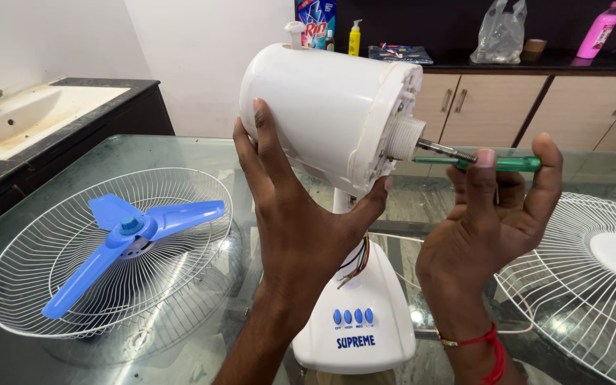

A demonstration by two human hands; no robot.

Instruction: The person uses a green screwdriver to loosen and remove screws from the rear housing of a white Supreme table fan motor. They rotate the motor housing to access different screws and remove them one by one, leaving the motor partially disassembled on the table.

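The left hand (301,214) is spread wide and pressed against the underside of the white fan motor housing (322,107), with the fingers laid up its left side and the thumb hooked under its right edge, so that the housing is cradled and tilted. The right hand (497,214) is curled around a green-handled screwdriver (493,163), which is pinched between the thumb and the fingers; its tip is brought to the metal shaft (440,149) that projects from the threaded collar at the right end of the housing. A red thread band (483,346) is worn on the right wrist. Below the housing, loose coloured wires (356,262) are seen hanging above the white fan base (358,314) with its row of blue buttons, which is stood on the glass-topped counter (180,150). To the left, a blue three-bladed fan blade (130,235) is laid inside a white wire guard (44,285). Another wire guard (572,285) is lying at the right. At the far left a sink (30,107) is set in a dark worktop.
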